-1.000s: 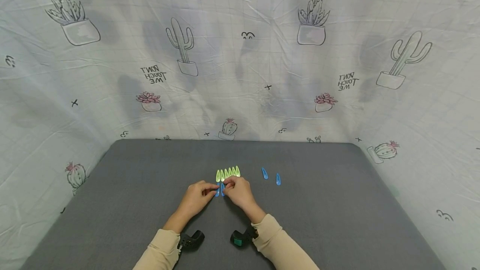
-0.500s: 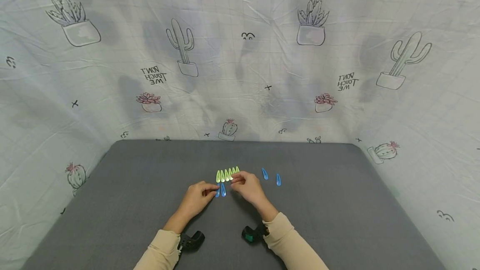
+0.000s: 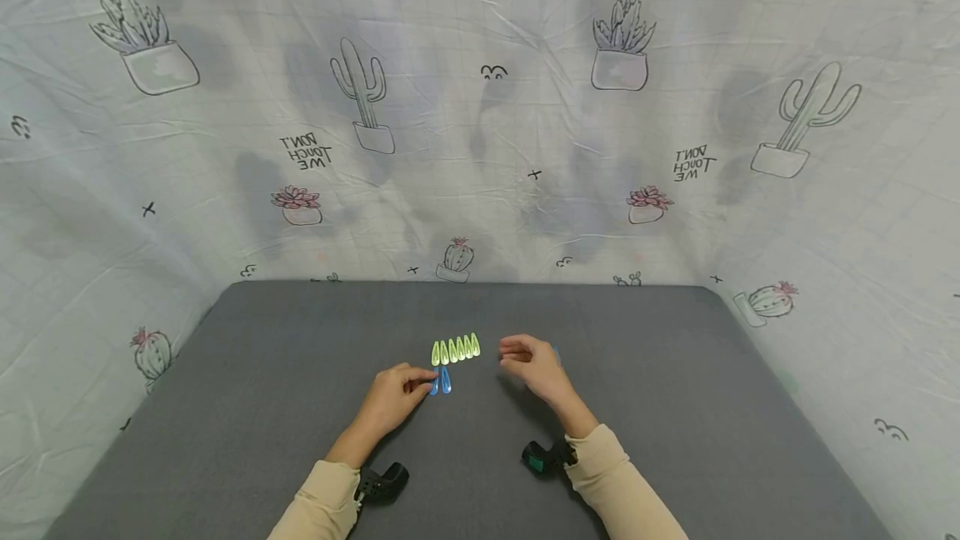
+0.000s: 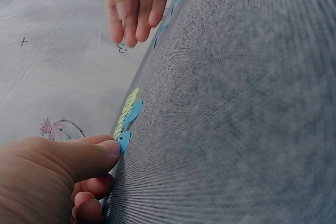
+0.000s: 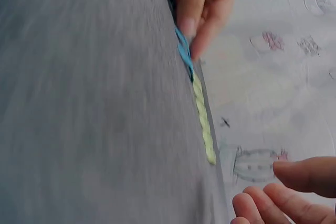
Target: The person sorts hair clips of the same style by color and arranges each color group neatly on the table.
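My left hand [image 3: 393,397] pinches the leftmost blue snap hair clip [image 3: 433,387] between thumb and fingertips, low on the table. Beside it lies a second blue hair clip [image 3: 446,380], untouched. Just beyond these two runs a slanting row of several yellow-green hair clips [image 3: 453,351]. My right hand [image 3: 538,365] hovers to the right of the row, fingers loosely extended and holding nothing. It covers most of a further blue hair clip [image 3: 557,352]. The left wrist view shows two separate blue clips, a nearer one [image 4: 160,35] and a farther one [image 4: 177,4], below the right hand.
A grey cloth-covered table [image 3: 660,440] lies under everything. Behind and beside it hangs a pale curtain [image 3: 480,132] printed with cacti. Each wrist wears a black camera mount, one on the left [image 3: 384,483] and one on the right [image 3: 542,458].
My right hand has let go of the second blue clip and moved right, over the two loose blue clips. The left hand has stayed in place on its clip.
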Demonstrator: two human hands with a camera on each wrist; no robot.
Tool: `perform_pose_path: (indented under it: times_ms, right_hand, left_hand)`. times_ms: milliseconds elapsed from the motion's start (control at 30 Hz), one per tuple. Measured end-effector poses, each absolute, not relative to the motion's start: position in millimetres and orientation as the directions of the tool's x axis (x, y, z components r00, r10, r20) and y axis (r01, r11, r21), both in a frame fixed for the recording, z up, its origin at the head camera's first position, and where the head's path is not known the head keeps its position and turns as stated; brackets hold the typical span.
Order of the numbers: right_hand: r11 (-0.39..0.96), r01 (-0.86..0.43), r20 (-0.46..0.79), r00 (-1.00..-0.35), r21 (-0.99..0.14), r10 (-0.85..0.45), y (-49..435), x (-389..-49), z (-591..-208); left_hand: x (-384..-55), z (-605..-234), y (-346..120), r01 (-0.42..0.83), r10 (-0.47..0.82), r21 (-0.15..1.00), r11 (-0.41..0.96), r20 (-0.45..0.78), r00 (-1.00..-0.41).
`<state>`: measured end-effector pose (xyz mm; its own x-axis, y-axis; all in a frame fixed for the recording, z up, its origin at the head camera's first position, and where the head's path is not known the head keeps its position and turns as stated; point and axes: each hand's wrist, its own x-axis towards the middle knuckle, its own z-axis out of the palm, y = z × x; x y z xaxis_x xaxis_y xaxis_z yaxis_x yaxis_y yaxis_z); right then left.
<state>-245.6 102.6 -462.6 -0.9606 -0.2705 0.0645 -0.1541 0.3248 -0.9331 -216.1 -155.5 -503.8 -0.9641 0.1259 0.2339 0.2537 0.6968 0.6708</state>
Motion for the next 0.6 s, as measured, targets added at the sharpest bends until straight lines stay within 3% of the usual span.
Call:
perform_pose_path:
  times_ms: [600]
  right_hand:
    - [0.267,-0.102,0.034,-0.969,-0.958,-0.245,152,-259,-478]
  left_hand:
    - [-216,-505,-156,0.251,0.126,0.679,0.690,0.229,-0.965]
